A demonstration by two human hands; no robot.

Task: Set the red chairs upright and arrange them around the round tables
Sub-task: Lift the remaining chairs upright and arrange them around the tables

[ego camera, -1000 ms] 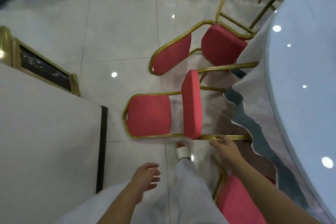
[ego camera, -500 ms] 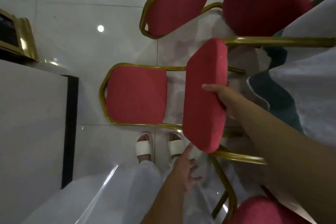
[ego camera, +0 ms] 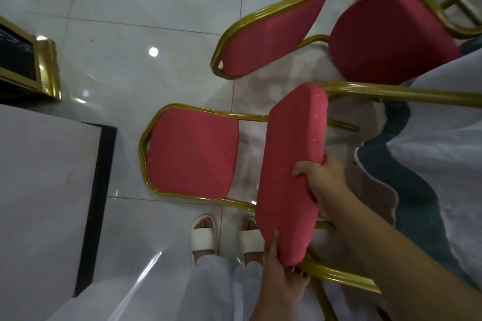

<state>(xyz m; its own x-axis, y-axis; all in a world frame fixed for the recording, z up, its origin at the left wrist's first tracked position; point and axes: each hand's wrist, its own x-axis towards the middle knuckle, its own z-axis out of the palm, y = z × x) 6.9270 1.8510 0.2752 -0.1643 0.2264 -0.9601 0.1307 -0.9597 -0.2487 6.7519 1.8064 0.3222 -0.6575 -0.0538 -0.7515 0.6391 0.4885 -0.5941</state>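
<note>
A red chair [ego camera: 193, 154] with a gold frame lies on its side on the floor in front of my feet, backrest to the left and seat cushion [ego camera: 289, 164] standing on edge. My right hand [ego camera: 323, 180] grips the right edge of that cushion, fingers curled round it. My left hand [ego camera: 279, 271] holds the cushion's lower corner by the gold leg. A second red chair [ego camera: 386, 34] lies tipped over beyond it, its backrest pointing left.
The round table's white and teal cloth [ego camera: 433, 164] hangs at the right, touching the chairs' legs. A white wall block with a black edge [ego camera: 47, 190] fills the left. A gold-framed panel [ego camera: 44, 65] stands at far left. Tiled floor lies between.
My left hand has moved up and taken the cushion's lower corner. My right hand's fingers have curled round the cushion edge. My view has moved closer to the chairs.
</note>
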